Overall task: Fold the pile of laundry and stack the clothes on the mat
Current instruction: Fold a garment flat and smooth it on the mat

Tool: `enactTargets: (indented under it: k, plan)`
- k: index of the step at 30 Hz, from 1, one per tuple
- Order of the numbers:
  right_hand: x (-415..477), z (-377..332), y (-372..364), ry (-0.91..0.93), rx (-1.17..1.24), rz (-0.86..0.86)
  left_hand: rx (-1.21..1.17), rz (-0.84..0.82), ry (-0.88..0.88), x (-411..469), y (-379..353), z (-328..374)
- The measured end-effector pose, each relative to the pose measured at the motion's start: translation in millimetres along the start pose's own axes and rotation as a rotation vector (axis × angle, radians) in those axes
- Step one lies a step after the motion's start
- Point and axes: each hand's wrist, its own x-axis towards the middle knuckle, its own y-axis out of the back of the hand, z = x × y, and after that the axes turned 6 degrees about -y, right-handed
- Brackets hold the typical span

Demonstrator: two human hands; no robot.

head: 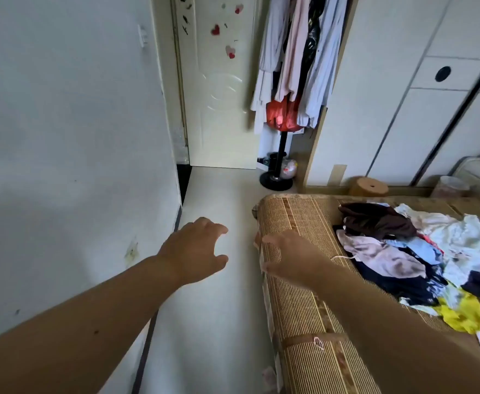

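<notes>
1. While both bare forearms stretch forward from the lower edge of the head view, the left hand (196, 248) hangs over the pale floor (218, 308) with fingers spread and loosely bent, holding nothing.
2. To its right, the right hand (287, 258) reaches over the rounded edge of the woven straw-coloured bamboo mat (298, 317), fingers parted and relaxed, holding nothing; whether the fingertips touch the mat cannot be told.
3. That mat covers a raised bed-like surface along the right side, draping over its near edge.
4. On the mat, right of the right hand and apart from it, lies the unfolded pile of mixed laundry (420, 260).
5. At the pile's far end sits a dark brown garment (375, 220); a pale pink garment (383, 257) lies nearer the hand; a bright yellow piece (463, 311) is at the near edge.
6. Across the floor stands a cream panelled door (218, 109) with red heart stickers.
7. Beside the door, a black coat stand (278, 166) carries hanging shirts in pale blue and pink.
8. A white wardrobe (397, 109) fills the right background, and a grey-white wall (71, 137) runs along the left.
</notes>
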Motion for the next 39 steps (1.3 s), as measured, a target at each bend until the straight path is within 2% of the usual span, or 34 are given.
enactTargets:
  k: [2,5,10,17,27,31,39]
  plan:
    - [34,12,12,-0.008,0.015,0.011,-0.051,0.03,0.045,29,4,-3]
    - [84,23,27,-0.011,-0.091,0.024,-0.112,0.053,0.097,71,15,-12]
    - [161,33,26,0.001,-0.078,0.033,-0.163,0.088,0.129,144,25,-45]
    - [304,28,29,0.022,-0.092,0.051,-0.11,0.044,0.069,270,20,-121]
    - [488,17,54,-0.086,-0.013,0.041,-0.013,-0.138,-0.028,442,22,-211]
    - [556,42,63,-0.136,-0.013,0.048,0.115,-0.189,-0.094,520,19,-235]
    - [727,120,109,-0.164,-0.068,0.035,0.132,-0.218,-0.162,722,18,-247]
